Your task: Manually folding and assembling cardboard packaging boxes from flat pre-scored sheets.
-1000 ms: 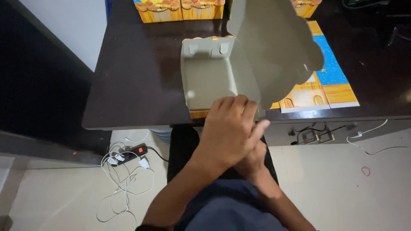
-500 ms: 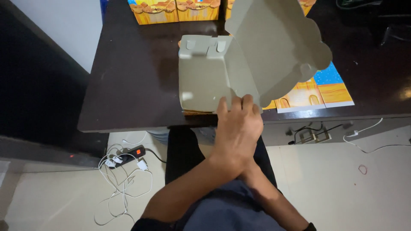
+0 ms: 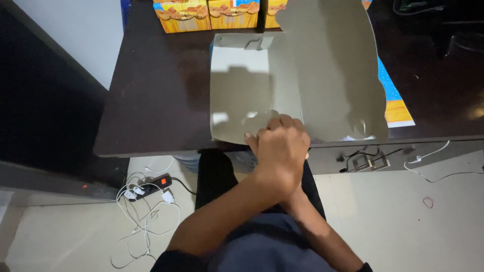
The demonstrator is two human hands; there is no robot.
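We see our left hand [image 3: 280, 148] stacked over our right hand [image 3: 301, 166], both pressed together on the near edge of the grey cardboard box [image 3: 252, 95]; grip on it unclear. Box lies open at the table [image 3: 161, 95] front edge, big flap [image 3: 333, 70] raised on its right. Colourful printed boxes [image 3: 201, 12] behind, printed sheet [image 3: 396, 103] right. Power strip [image 3: 151, 184] with white cables on floor.

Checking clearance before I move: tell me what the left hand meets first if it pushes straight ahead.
Probably the near edge of the grey cardboard box, which the left hand already seems to touch; depth is unclear.
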